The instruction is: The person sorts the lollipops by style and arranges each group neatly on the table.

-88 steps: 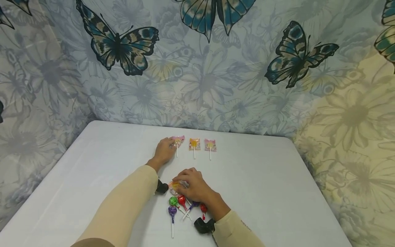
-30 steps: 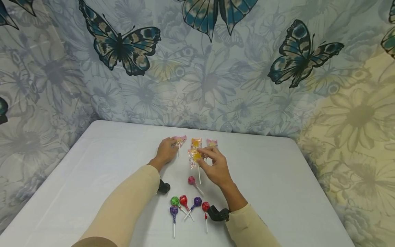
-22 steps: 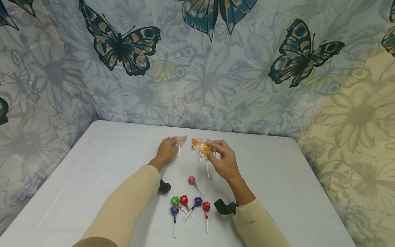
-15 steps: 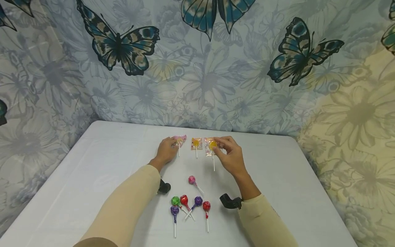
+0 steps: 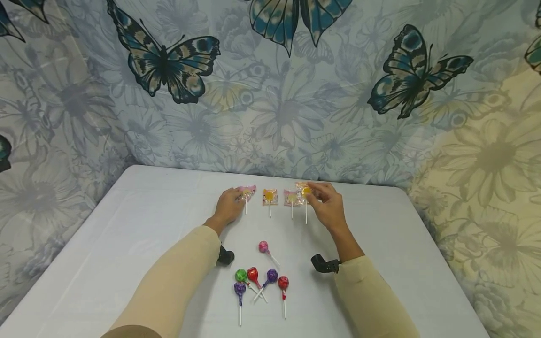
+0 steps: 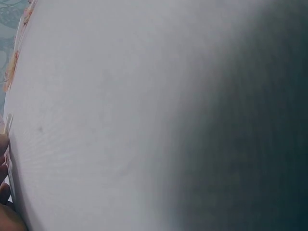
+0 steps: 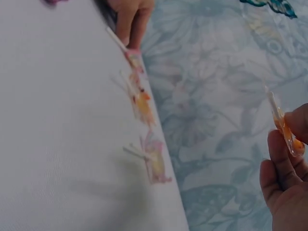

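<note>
My right hand (image 5: pixel 328 206) pinches a flat yellow lollipop (image 5: pixel 306 191) by its clear wrapper, stick pointing down, at the right end of a row near the table's far edge. In the right wrist view this lollipop (image 7: pixel 284 126) appears between thumb and fingers, above the table. At the row's left end, my left hand (image 5: pixel 228 205) holds the edge of a pink-wrapped lollipop (image 5: pixel 247 192) between its fingertips; the hand partly covers the wrapper. Between the hands lie an orange-wrapped lollipop (image 5: pixel 270 197) and another pink-wrapped lollipop (image 5: pixel 291 198), sticks toward me.
Nearer me on the white table (image 5: pixel 127 263) lie several ball lollipops: a pink one (image 5: pixel 264 247) by itself, then green (image 5: pixel 241 275), red (image 5: pixel 252 273) and purple (image 5: pixel 272 276) ones with crossing sticks. A butterfly-patterned wall (image 5: pixel 287 117) stands behind the far edge.
My right hand has lifted the yellow lollipop from the near pile and carried it away from me and right, past the row's second pink-wrapped lollipop. The left hand has stayed in place.
</note>
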The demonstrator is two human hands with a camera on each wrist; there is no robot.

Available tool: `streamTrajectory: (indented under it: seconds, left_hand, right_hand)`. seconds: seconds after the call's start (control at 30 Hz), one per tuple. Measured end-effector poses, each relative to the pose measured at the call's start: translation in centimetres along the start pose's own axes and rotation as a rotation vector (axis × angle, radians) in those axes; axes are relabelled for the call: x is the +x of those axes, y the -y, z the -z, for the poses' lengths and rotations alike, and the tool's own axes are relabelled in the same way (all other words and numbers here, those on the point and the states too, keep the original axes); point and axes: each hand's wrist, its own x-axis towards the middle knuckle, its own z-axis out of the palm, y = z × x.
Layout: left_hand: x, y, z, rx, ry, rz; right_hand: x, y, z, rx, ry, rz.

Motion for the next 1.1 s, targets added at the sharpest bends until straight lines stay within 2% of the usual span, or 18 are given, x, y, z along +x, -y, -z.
streamTrajectory:
  seconds: [0.23,0.37,0.53,0.9,1.1]
  left_hand:
    - [0.0,-0.1,0.0,-0.005,0.014,0.015]
    - [-0.1,-0.3,0.0,-0.012,0.021,0.02]
    - [-0.1,-0.3,0.1,-0.006,0.021,0.017]
    - [-0.2,-0.4,0.1,0.014,0.022,0.033]
    - [-0.2,-0.5,0.1,0.008,0.027,0.032]
  right_hand:
    - [1.1,-5.1,0.7,-0.109,-0.025,-0.116]
    - [1.6,-6.7,1.0,-0.194,-0.026,-0.178]
    - [1.9,-8.1,1.3,-0.286,-0.007,-0.251]
    - [1.9,-10.3,1.3,-0.379,0.06,-0.416]
    - [1.7,-11.1,1.2,-0.411,0.064,-0.426]
